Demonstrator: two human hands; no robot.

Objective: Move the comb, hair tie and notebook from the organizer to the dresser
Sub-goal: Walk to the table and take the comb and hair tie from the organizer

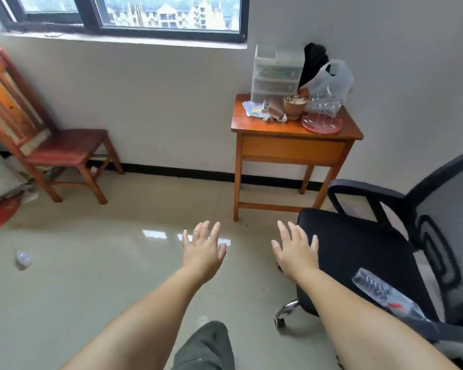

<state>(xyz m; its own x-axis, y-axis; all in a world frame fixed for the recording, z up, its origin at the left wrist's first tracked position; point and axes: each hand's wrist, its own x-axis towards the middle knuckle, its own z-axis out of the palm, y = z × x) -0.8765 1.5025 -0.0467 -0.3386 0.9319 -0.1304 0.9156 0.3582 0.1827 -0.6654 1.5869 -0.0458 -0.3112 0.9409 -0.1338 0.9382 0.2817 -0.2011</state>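
Observation:
A clear plastic drawer organizer (275, 76) stands at the back left of a small orange wooden dresser (294, 145) against the far wall. Its drawers hold things too blurred to name; I cannot make out a comb, hair tie or notebook. My left hand (203, 249) and my right hand (296, 251) are stretched out in front of me over the floor, palms down, fingers spread, holding nothing. Both hands are well short of the dresser.
On the dresser top lie crumpled papers (262, 110), a brown cup (294, 105), a pink rack (322, 121) and a plastic bag (329, 78). A black office chair (358, 252) with a plastic bottle (385, 292) stands at right. A wooden chair (62, 153) stands at left.

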